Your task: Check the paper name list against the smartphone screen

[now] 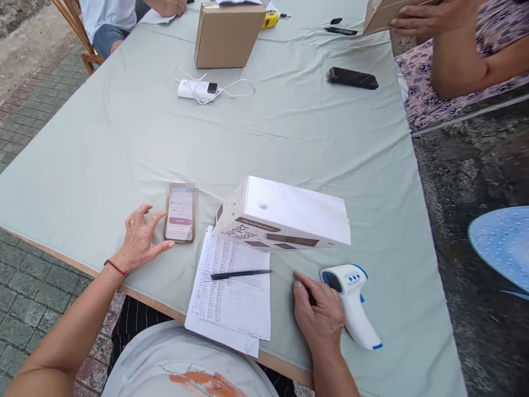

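Note:
My left hand rests on the cloth with thumb and fingers spread around the left side of a smartphone, holding nothing. The phone lies face up with its screen lit. To the right, my right hand lies on the table, index finger stretched forward and the other fingers partly hidden; I see nothing held in it. Beside it lies a white and blue infrared thermometer. Between my hands are printed sheets with a black pen across them. A white box stands just beyond, overlapping the papers' top.
A pale green cloth covers the table. Farther off are a white device with a cable, a brown cardboard box, a yellow tape measure and a black case. Two other people sit across; one holds a cardboard box.

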Available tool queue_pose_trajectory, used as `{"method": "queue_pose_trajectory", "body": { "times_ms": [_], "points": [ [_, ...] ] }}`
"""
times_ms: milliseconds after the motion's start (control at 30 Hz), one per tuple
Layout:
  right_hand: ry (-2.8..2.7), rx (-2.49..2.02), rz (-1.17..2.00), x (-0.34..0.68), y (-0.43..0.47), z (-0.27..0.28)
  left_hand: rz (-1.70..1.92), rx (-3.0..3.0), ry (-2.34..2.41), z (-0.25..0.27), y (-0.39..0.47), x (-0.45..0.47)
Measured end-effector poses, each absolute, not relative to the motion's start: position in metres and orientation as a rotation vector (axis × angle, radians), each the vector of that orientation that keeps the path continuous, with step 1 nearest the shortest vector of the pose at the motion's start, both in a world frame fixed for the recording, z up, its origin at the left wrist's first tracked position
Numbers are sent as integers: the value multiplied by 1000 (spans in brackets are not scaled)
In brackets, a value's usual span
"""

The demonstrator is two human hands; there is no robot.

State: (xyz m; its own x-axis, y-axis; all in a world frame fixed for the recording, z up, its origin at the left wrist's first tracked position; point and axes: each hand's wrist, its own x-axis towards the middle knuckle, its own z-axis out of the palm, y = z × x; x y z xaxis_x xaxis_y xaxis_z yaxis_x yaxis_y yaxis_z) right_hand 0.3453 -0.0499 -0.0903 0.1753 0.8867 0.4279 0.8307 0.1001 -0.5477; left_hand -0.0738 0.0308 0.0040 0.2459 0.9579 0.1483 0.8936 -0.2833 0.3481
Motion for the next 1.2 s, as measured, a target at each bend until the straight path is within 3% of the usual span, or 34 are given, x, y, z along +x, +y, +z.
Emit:
{"method": "queue_pose_trajectory", "body": {
  "times_ms": [700, 1200],
  "points": [
    [-1626, -1734, 118, 343, -49, -86, 710, 2418, 1671, -7, 33, -68],
    [-1605, -1770, 121, 343, -49, -89, 632, 2386, 1723, -13, 35, -70]
  ]
}}
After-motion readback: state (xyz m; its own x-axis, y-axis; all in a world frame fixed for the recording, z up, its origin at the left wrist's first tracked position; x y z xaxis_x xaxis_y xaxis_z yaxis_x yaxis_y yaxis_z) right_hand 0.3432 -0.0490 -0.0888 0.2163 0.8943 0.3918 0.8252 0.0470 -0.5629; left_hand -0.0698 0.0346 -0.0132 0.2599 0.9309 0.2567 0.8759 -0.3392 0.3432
